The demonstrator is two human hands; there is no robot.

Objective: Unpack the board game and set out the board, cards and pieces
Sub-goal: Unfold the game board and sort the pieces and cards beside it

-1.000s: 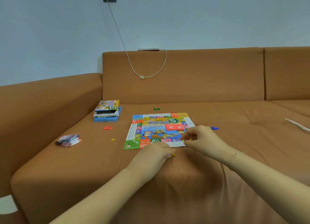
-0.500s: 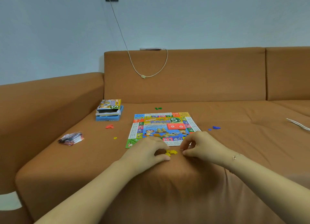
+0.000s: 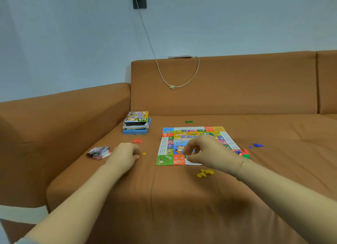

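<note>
The colourful game board [image 3: 167, 147] lies flat on the sofa seat. My right hand [image 3: 206, 150] hovers over its near edge with thumb and fingertips drawn together; anything between them is too small to make out. My left hand [image 3: 125, 155] rests on the seat left of the board, fingers curled under, just short of a single yellow piece [image 3: 144, 153]. A small heap of yellow pieces [image 3: 205, 172] sits in front of the board. The card stack [image 3: 99, 152] lies left of my left hand. The open game box [image 3: 135, 122] stands at the back left.
Red pieces [image 3: 137, 140] lie behind my left hand, green ones [image 3: 188, 121] beyond the board, blue ones [image 3: 258, 144] to its right. A mixed pile [image 3: 243, 152] sits at the board's right corner. A charging cable [image 3: 171, 86] hangs down the sofa back.
Both hands left the yellow heap. My left hand moved left toward the single yellow piece. My right hand lifted onto the board's near edge. The view shifted left and down.
</note>
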